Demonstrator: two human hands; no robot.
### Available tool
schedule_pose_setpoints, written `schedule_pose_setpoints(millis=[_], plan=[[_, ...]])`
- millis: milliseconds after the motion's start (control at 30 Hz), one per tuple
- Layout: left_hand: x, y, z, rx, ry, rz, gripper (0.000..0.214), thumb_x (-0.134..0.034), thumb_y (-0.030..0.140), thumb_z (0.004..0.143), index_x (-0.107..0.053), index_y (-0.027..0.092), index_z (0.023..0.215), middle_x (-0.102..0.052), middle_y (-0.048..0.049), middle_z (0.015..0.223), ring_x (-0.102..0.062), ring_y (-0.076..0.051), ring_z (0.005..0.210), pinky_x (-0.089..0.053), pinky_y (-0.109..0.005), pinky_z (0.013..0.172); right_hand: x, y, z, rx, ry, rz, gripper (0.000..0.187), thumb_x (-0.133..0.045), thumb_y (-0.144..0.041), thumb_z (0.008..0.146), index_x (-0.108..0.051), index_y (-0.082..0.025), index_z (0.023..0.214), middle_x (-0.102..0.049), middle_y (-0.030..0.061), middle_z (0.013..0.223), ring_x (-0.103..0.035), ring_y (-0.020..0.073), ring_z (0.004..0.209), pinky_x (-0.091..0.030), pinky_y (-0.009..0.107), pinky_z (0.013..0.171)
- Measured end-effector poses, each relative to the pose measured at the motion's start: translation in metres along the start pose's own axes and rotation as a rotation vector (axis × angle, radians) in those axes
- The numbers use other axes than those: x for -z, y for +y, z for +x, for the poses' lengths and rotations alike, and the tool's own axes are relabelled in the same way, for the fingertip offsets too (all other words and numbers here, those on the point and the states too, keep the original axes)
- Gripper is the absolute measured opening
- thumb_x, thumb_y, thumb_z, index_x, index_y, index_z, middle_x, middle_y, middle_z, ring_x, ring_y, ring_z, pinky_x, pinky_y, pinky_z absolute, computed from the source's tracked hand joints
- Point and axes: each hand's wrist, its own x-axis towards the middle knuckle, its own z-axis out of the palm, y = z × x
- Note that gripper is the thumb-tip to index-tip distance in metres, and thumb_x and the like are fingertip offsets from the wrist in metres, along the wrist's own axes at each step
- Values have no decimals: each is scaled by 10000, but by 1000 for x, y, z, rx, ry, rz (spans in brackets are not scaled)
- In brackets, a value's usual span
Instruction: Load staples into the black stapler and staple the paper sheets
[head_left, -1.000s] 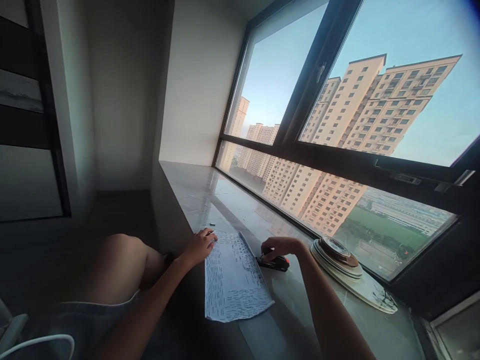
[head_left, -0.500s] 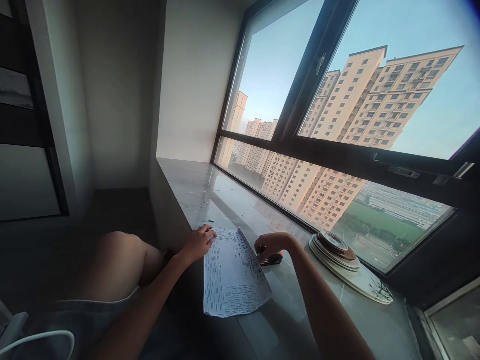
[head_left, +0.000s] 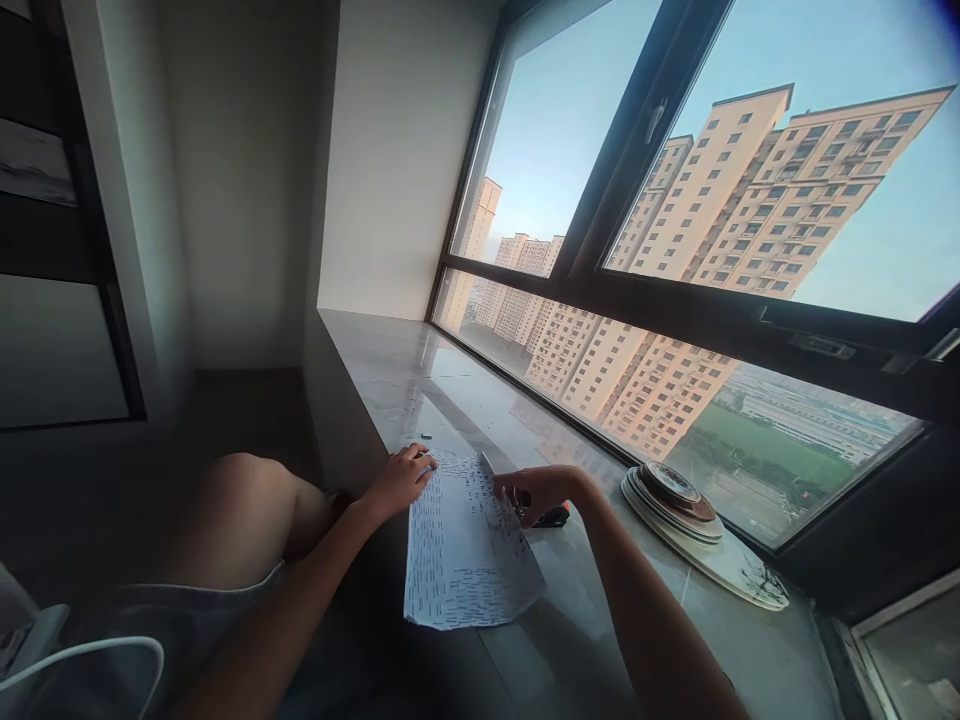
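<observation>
A white sheet of paper [head_left: 465,545] lies on the grey ledge, its near end reaching the ledge's edge. Rows of short dark dashes that look like staples cover much of it, and its right side curls up. My left hand [head_left: 405,475] grips the paper's upper left edge, fingers bent over the top and thumb hidden. At the right edge, my right hand [head_left: 536,493] is closed around a black stapler [head_left: 555,517] with an orange bit at its end. The hand covers most of the stapler. Beyond the paper's far end lies a small dark strip [head_left: 426,436].
A stack of plates [head_left: 671,505] stands to the right by the window, with a larger white plate [head_left: 750,570] at the bottom. The dark window frame [head_left: 675,310] borders the ledge [head_left: 375,350]. A bare knee [head_left: 247,510] and a white cable [head_left: 112,645] are at lower left.
My right hand has shifted slightly left over the paper's right edge, the stapler with it. My left hand stays at the paper's upper left edge. The view has shifted slightly.
</observation>
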Motion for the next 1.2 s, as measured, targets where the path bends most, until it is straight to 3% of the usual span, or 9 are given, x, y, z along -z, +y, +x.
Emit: schedule_pose_setpoints(millis=[67, 167, 333, 600, 833, 1067, 1200], plan=[[1, 1, 0, 4, -1, 4, 232, -491, 234, 965, -678, 251, 1101, -528, -92, 1331, -544, -269, 1212, -420, -436, 1025, 1, -2, -3, 34, -24, 15, 400, -727, -203, 721, -642, -220, 1111, -630, -13, 914, -593, 145, 825, -431, 211, 683], [1, 1, 1, 4, -2, 4, 230, -494, 230, 962, -679, 248, 1097, -535, -95, 1317, -548, -263, 1207, -416, -436, 1029, -1, -1, 1, -76, 1, -18, 228, -718, -279, 767, -694, -202, 981, -645, -6, 878, -591, 138, 767, -420, 214, 642], [-2, -2, 1, -4, 4, -5, 234, -488, 255, 963, -682, 249, 1094, -533, -91, 1317, -554, -265, 1187, -418, -442, 1025, -7, 5, 14, -217, 7, -47, 423, -844, -325, 621, -662, -226, 990, -630, -29, 865, -579, 142, 706, -390, 217, 568], [4, 4, -1, 1, 1, -18, 216, -502, 227, 948, -688, 243, 1058, -546, -88, 1280, -569, -257, 1155, -426, -420, 1024, -10, 4, 14, -219, 49, -71, 507, -873, -291, 572, -604, -232, 998, -618, -35, 845, -586, 158, 738, -387, 225, 581], [9, 1, -1, 2, -30, -33, 214, -519, 264, 947, -684, 256, 1083, -557, -82, 1272, -578, -256, 1140, -453, -408, 986, -7, 5, 15, -146, 83, -140, 317, -843, -342, 645, -699, -207, 894, -641, 0, 879, -585, 150, 741, -392, 224, 601], [2, 1, -1, -22, -18, -17, 205, -510, 271, 954, -679, 250, 1068, -550, -88, 1288, -537, -267, 1196, -426, -429, 1013, -9, 3, 13, -243, 40, -162, 458, -884, -263, 557, -698, -213, 972, -662, 3, 937, -591, 157, 735, -398, 224, 593], [-1, 4, -1, -16, -13, 3, 206, -507, 256, 954, -682, 255, 1062, -542, -92, 1300, -527, -277, 1198, -423, -435, 987, -7, -3, 12, -218, 106, -194, 315, -808, -332, 674, -738, -193, 948, -673, 43, 949, -596, 178, 767, -415, 243, 630]])
